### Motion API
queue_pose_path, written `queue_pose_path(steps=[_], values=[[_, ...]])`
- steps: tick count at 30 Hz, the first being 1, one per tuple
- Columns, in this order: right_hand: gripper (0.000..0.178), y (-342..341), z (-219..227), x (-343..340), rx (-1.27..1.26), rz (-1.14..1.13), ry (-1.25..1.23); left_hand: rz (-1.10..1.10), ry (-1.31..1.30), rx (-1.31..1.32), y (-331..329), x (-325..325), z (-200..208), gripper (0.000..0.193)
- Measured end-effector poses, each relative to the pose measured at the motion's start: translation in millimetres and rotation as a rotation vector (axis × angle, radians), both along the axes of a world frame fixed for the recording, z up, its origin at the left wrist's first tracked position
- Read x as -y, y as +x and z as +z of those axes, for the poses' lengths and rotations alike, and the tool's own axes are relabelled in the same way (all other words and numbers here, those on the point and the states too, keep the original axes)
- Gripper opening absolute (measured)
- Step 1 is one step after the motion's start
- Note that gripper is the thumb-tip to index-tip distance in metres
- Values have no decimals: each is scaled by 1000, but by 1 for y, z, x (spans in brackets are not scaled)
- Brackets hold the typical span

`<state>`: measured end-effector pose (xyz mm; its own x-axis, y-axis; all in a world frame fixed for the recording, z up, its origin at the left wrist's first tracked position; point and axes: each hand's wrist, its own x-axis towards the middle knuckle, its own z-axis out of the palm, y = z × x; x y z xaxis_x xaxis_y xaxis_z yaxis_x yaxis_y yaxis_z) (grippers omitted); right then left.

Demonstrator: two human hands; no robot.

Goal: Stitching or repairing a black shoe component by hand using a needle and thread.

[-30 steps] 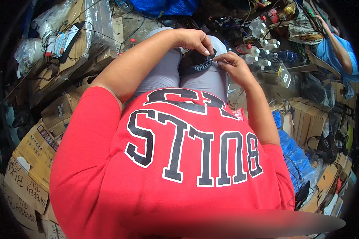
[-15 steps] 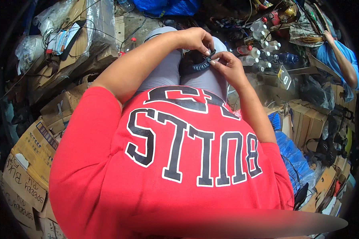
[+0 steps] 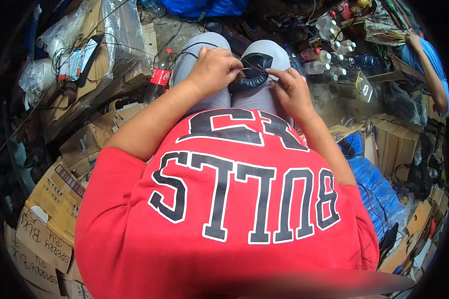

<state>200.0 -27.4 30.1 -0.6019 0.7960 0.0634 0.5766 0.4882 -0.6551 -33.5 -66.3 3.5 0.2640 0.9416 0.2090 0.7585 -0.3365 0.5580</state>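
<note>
Across my thighs lies a dark shoe upper (image 3: 255, 81), its curved edge gathered in small puckers and its inside facing up. My left hand (image 3: 214, 68) is closed at its left side, fingers pinched on a thin strand that looks like a thread or needle. At the right edge of the upper is my right hand (image 3: 292, 90), thumb and forefinger pinched together close to the puckered rim. What exactly the right fingertips grip is too small to make out. Dark cord (image 3: 183, 54) loops over my left knee, beside the left hand.
A red-capped bottle (image 3: 160, 74) stands left of my legs. Several plastic bottles (image 3: 329, 57) lie to the right, below another person's arm (image 3: 430, 67) and blue cloth. Cardboard (image 3: 52, 197) is piled at the left; a blue plastic sheet (image 3: 374, 194) lies at the right.
My left hand has drawn back leftward from the upper, which now shows more fully. My right hand has shifted slightly right and down. The view has shifted, revealing more of my knees.
</note>
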Motion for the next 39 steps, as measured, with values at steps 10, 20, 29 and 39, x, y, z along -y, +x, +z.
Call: queue_pose_path(steps=[10, 20, 29, 39], values=[[27, 12, -9, -39, -31, 66, -468, -17, -63, 307, 6, -14, -10, 29], [43, 10, -4, -45, -39, 86, -532, 3, -33, 301, 8, -17, -13, 16], [20, 12, -6, -48, -33, 72, -583, -21, -1, 267, 8, -18, -12, 28], [21, 12, -5, -50, -33, 84, -594, -37, -35, 297, 8, -18, -16, 31]])
